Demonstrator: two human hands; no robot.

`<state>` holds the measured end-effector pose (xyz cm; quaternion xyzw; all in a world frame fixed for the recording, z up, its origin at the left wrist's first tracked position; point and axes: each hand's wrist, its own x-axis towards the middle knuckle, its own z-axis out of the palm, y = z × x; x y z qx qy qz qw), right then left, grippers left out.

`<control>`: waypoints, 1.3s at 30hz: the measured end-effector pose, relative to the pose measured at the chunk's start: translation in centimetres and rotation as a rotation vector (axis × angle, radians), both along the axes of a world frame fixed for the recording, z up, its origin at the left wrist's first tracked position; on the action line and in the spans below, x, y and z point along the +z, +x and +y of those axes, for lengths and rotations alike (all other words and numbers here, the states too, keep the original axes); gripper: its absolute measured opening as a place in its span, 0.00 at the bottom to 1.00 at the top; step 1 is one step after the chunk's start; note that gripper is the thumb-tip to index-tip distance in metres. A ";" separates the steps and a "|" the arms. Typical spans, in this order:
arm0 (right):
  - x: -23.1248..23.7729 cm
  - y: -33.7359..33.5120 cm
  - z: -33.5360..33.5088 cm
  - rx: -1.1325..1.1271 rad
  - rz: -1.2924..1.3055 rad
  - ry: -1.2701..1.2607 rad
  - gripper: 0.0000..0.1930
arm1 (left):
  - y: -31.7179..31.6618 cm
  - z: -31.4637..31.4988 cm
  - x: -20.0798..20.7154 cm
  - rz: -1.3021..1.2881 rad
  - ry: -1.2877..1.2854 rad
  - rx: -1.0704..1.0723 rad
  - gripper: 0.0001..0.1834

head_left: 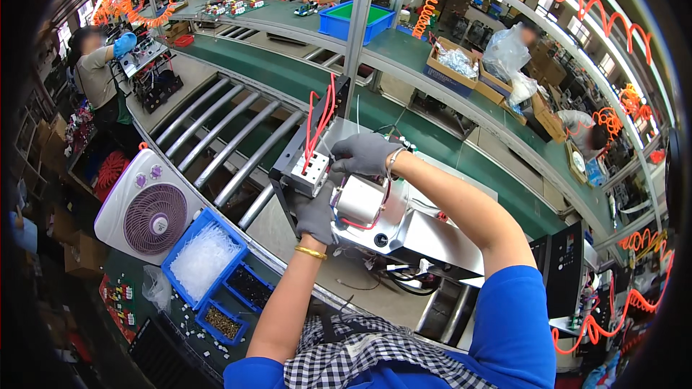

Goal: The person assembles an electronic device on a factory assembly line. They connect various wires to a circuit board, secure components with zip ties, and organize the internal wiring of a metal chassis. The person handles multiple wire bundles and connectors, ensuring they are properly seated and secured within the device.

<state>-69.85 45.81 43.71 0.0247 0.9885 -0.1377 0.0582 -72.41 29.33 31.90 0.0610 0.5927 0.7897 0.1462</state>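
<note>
A white terminal block (311,174) with red wires (318,126) rising from its top sits by the black upright panel of a metal appliance chassis (440,234). My left hand (315,214), in a grey glove, is closed on the block's near lower side. Just right of the block, my right hand (365,155), gloved too, has its fingers bent and pressed together; what they pinch is hidden. Beneath that hand lies a silvery-white cylindrical part (360,199) on the chassis. A thin pale strand stands up behind my right hand.
The chassis rests over a roller conveyor (229,145). To the left are a white-and-purple box fan (148,205) and blue bins (205,259) of white ties, dark pieces and small brass-coloured parts. A metal post (358,29) rises ahead. Co-workers stand across the line and far left.
</note>
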 end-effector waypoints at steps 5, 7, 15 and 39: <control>-0.9 0.1 -0.1 -0.001 0.043 0.014 0.21 | -0.4 0.4 -1.4 0.097 -0.005 0.080 0.20; -1.5 0.4 0.1 -0.011 0.063 0.015 0.21 | -0.6 0.4 -1.8 0.032 -0.027 0.060 0.23; 0.6 3.4 3.9 -0.080 0.333 -0.058 0.18 | 0.3 2.0 -0.6 -0.060 0.003 -0.039 0.20; -11.9 42.3 6.1 -1.150 0.861 -0.318 0.14 | 10.0 -1.7 8.0 0.244 -0.085 -0.408 0.21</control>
